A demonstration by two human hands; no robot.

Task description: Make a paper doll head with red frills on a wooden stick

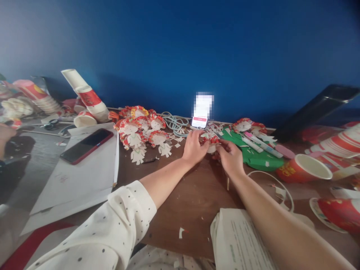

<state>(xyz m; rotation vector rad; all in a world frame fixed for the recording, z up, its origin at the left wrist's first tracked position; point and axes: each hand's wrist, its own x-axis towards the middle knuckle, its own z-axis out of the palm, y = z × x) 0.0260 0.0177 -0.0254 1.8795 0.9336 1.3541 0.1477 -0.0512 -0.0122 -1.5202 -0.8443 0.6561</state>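
Between my hands is a small red-and-white paper cutout (213, 147), pinched from both sides above the brown table (180, 210). My left hand (195, 147) is closed on its left edge, fingers pointing away from me. On the other side my right hand (232, 157) grips it between thumb and fingers; some fingertips are hidden. To the left lies a cluster of paper figures (135, 131) with red frilled edges and drawn faces. More figures (247, 126) like these lie on a green sheet (261, 163) at the right, beside marker pens (261, 145).
A lit phone (199, 122) leans against the blue wall, near a coiled cable (174, 123). At left are a dark phone (87, 145) on white card (75, 183), stacked paper cups (90, 99) and another person's hand (6, 137). Right: a red cup (303, 168); near me, folded paper (239, 240).
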